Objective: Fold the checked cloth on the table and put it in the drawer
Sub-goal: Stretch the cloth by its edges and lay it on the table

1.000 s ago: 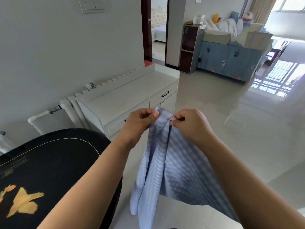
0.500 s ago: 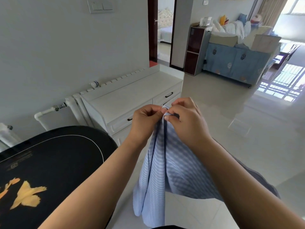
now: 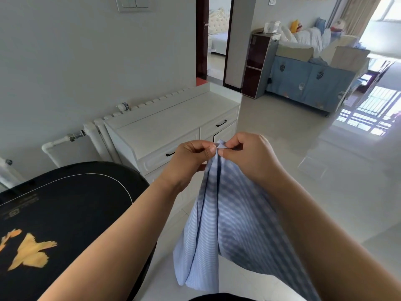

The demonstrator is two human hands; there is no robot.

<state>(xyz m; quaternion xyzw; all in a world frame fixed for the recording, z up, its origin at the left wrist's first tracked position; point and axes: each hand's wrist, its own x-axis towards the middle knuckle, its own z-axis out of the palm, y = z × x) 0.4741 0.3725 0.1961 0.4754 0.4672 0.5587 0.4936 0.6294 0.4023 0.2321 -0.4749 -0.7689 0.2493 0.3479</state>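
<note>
At lower centre the checked cloth [image 3: 219, 231] hangs off the black table [image 3: 71, 213]. Our left hand [image 3: 186, 161] and right hand [image 3: 249, 155] pinch its top corners together; we should match edges squarely. Beyond, mid-frame, the cabinet drawer [image 3: 171, 155] looks closed.

Cloth [image 3: 221, 218] hangs beyond the surface's [image 3: 65, 213] right edge; drawer cabinet [image 3: 173, 131] behind it, radiator [image 3: 95, 135] against the wall.

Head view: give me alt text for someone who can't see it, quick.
Both hands, left hand and right hand, pinch together the top corners of a blue checked cloth that hangs in the air. A black table is at lower left, and a white cabinet with closed drawers stands behind.
</note>
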